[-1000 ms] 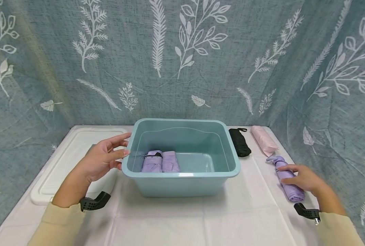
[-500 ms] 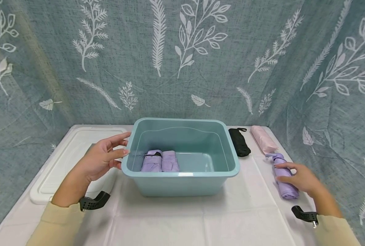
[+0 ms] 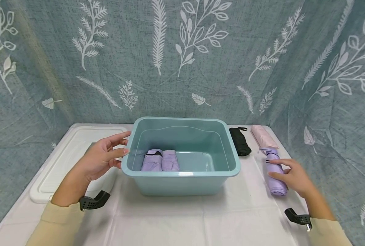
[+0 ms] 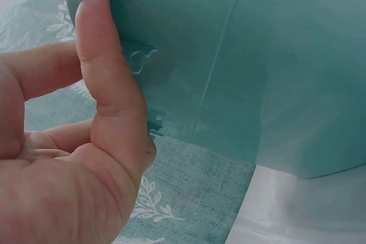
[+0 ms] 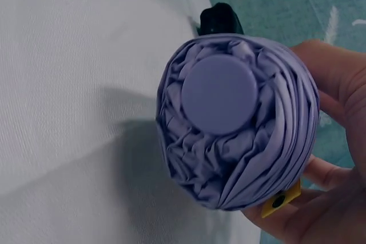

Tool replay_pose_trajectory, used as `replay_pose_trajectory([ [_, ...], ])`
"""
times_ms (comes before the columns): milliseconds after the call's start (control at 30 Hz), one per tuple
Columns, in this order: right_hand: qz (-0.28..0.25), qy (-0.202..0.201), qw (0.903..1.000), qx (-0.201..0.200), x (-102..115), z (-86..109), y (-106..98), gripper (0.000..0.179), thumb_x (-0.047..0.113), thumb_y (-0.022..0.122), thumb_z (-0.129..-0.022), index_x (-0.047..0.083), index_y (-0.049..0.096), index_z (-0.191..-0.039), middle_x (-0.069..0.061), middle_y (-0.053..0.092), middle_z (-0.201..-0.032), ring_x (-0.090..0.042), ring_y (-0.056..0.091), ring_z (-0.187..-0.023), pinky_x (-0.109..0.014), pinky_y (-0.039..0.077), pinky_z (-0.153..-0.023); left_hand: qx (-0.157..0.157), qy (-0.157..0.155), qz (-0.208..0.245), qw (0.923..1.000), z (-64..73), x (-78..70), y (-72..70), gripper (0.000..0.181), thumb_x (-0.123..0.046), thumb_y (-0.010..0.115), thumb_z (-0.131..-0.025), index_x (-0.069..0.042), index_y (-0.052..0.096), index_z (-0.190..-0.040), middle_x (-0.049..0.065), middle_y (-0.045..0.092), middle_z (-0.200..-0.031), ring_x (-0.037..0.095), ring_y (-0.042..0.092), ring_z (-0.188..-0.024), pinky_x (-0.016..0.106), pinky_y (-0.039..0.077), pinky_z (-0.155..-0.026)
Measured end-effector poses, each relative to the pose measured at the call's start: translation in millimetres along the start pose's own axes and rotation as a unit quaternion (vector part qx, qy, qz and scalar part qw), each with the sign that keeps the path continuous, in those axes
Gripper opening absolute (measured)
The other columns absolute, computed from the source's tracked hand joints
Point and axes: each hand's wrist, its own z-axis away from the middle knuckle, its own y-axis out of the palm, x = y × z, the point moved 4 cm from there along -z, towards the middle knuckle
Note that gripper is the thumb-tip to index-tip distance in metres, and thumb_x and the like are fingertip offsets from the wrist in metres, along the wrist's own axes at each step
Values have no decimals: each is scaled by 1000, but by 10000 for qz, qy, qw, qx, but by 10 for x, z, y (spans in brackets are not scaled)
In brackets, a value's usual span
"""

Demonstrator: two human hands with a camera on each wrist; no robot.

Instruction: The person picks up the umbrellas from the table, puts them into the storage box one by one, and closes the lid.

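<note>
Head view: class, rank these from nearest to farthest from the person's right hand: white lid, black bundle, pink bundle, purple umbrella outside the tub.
1. Purple umbrella: in the right hand's fingers.
2. Pink bundle: beyond the hand, back right.
3. Black bundle: left of the pink one, beside the tub.
4. White lid: far left, past the tub.

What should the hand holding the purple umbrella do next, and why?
Probably lift the purple umbrella over toward the tub. The right hand grips the umbrella, but it's outside the tub. Inside, two purple bundles lie on the left, with bare space to their right, so it would likely fit there.
</note>
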Motion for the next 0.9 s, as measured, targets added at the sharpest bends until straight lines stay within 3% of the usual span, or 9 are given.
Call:
replay_pose_trajectory([
  [267, -840, 233, 9962, 73, 157, 15, 70, 59, 19, 82, -89, -2, 59, -139, -22, 41, -146, -13, 67, -86, -33, 60, -68, -19, -20, -3, 10000, -6, -26, 10, 73, 1, 62, -100, 3, 23, -161, 5, 55, -118, 11, 72, -82, 27, 62, -61],
  [533, -1343, 301, 9902, 226, 274, 8, 170, 59, 21, 79, -91, 3, 57, -143, -21, 37, -154, -35, 62, -114, -36, 62, -77, 15, -30, 40, 10000, -13, -28, 9, 72, 1, 61, -100, 3, 23, -161, 6, 55, -118, 10, 72, -82, 27, 62, -61],
  [733, -2058, 316, 9773, 382, 358, -8, 233, 54, 15, 76, -93, 7, 58, -144, -17, 37, -149, -17, 67, -102, -37, 63, -77, -5, -44, 69, 10000, -15, -27, 6, 72, 1, 61, -100, 2, 23, -161, 6, 54, -119, 10, 72, -82, 27, 62, -61],
  [900, -2640, 178, 9628, 555, 482, 0, 239, 49, 8, 71, -96, 10, 59, -144, -9, 37, -143, -11, 68, -102, -33, 63, -80, 15, -26, 88, 10000, -12, -36, 6, 71, 1, 60, -100, 2, 23, -161, 7, 54, -119, 11, 73, -82, 27, 62, -61],
])
